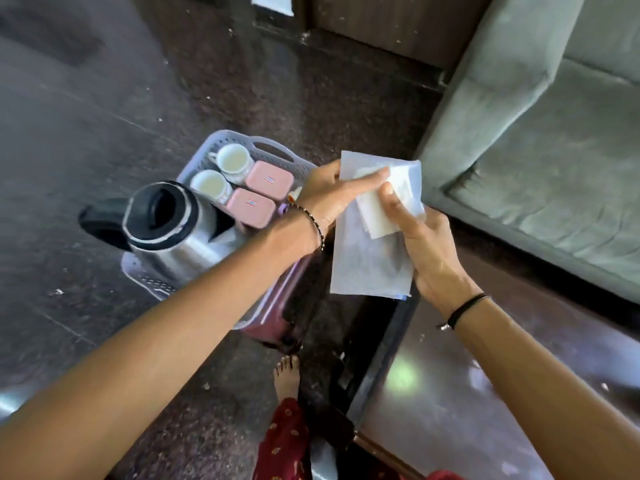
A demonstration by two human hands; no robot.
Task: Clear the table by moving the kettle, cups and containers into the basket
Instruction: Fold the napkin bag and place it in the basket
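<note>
A pale lilac basket (pixel 277 154) rests on a pink stool at centre left. Inside it stand a steel kettle (pixel 169 230) with a black lid and handle, two white cups (pixel 233 161) (pixel 210 184), and two pink lidded containers (pixel 269 180) (pixel 252 206). To the right of the basket, both hands hold a white cloth (pixel 367 261) in the air. My left hand (pixel 332 195) pinches its upper edge. My right hand (pixel 422 244) grips its folded middle from the right.
A glossy dark table (pixel 485 393) lies at lower right, below the cloth. A grey-green sofa (pixel 540 150) fills the upper right. The floor is dark stone. A bare foot (pixel 286 374) and a red patterned garment show at the bottom.
</note>
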